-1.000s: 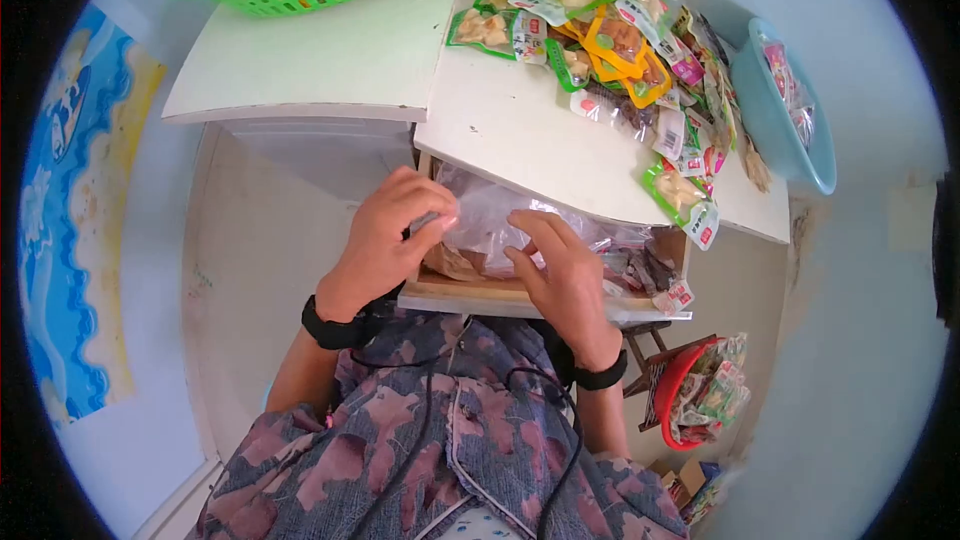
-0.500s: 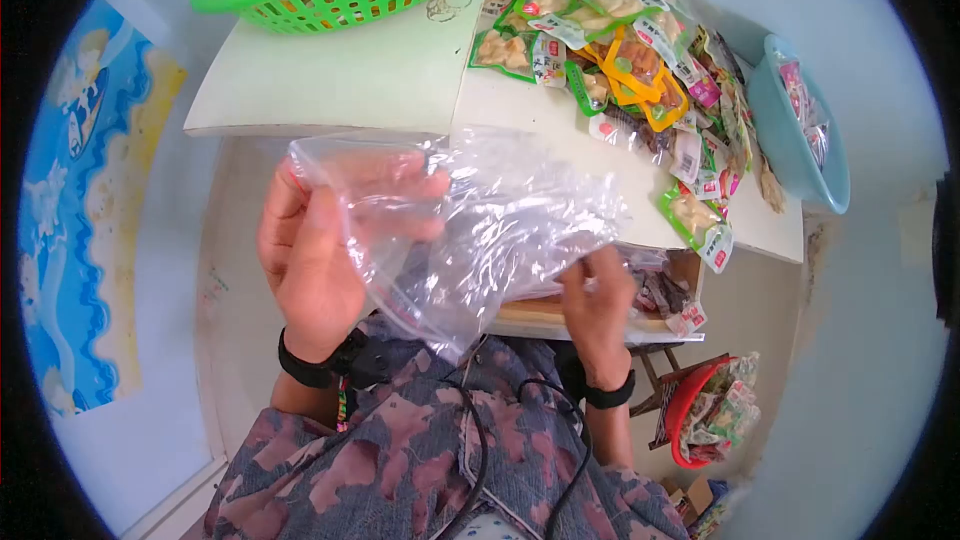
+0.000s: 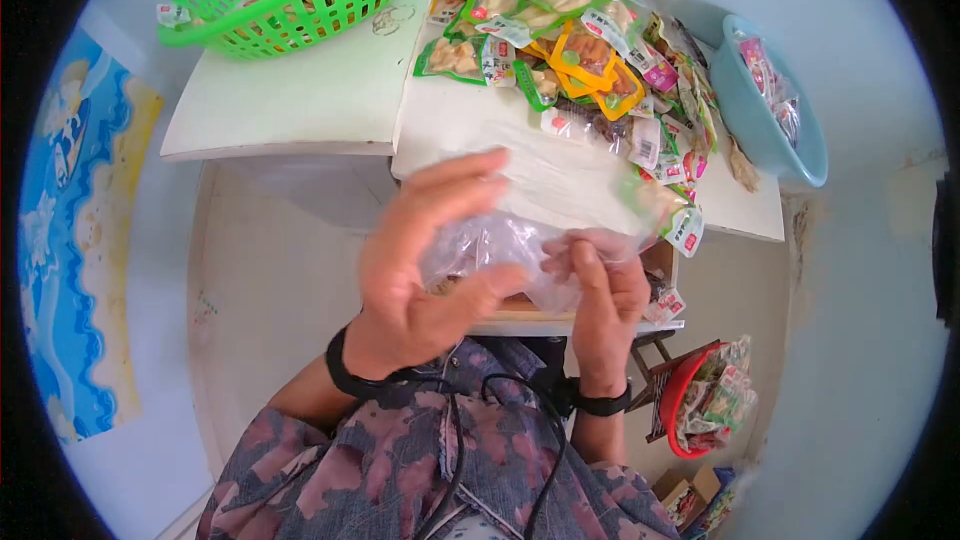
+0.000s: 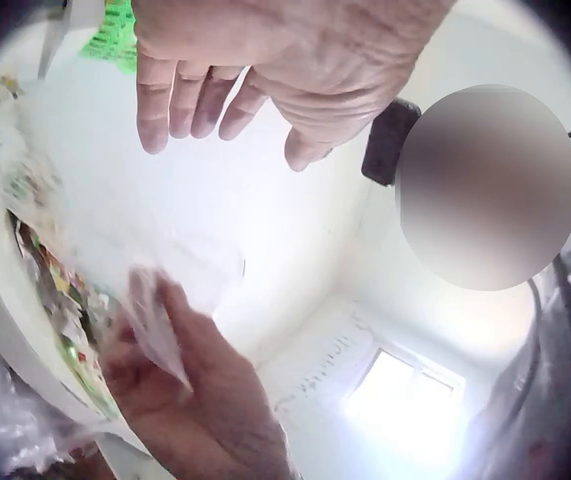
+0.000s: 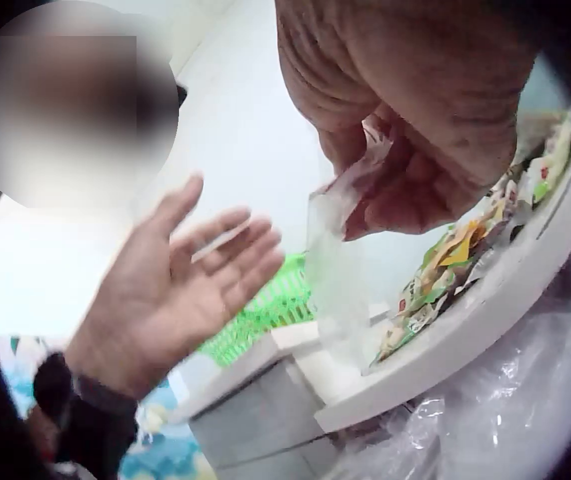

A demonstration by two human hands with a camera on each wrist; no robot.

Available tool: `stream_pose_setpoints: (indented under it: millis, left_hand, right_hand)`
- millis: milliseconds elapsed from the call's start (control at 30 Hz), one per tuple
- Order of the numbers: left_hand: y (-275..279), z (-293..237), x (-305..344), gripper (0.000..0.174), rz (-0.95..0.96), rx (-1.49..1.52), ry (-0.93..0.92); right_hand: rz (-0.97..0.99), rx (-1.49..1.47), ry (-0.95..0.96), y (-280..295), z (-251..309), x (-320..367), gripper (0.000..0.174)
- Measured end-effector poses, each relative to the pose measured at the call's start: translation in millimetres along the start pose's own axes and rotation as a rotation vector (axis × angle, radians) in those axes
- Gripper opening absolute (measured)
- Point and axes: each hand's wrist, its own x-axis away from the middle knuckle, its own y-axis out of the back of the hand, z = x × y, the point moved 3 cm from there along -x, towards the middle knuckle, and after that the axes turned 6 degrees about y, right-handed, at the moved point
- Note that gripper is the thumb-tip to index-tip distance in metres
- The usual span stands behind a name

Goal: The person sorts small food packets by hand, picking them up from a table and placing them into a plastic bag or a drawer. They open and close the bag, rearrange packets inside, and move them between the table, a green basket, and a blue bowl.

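My right hand (image 3: 608,295) pinches a thin clear plastic bag (image 5: 338,275) between thumb and fingers, over the front edge of the white desk. In the right wrist view the bag hangs blurred from the fingertips. My left hand (image 3: 415,270) is apart from it, with fingers extended and thumb spread; nothing is in it, as the left wrist view shows. Below both hands an open drawer (image 3: 520,326) holds more clear plastic (image 3: 480,245). Beyond the hands, sealed snack packets (image 3: 570,50) lie heaped on the desk (image 3: 440,130).
A green basket (image 3: 330,15) with packets stands at the back left. At the desk's right edge is a blue basin (image 3: 765,130) with packets in it. A red basin (image 3: 677,395) with packets sits low on the right, near an open cardboard box (image 3: 705,485).
Both hands came up from the drawer with a clear bag, which was spread over the left hand half a second ago. Now the left hand is off it and the right hand holds it.
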Motion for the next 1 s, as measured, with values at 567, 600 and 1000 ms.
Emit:
stream_pose_setpoints:
  millis: [567, 600, 1000]
  left_hand:
    - [22, 43, 25, 0.028, 0.239, 0.323, 0.856]
    - [23, 41, 26, 0.022, 0.203, 0.323, 0.857]
    - [22, 59, 18, 0.023, -0.202, -0.090, 0.371]
  right_hand:
    - [-0.092, -0.318, -0.198, 30, -18, -6, 0.012]
    - [-0.124, -0.235, -0.193, 33, -23, -8, 0.012]
    - [-0.122, 0.165, -0.050, 37, -34, -5, 0.018]
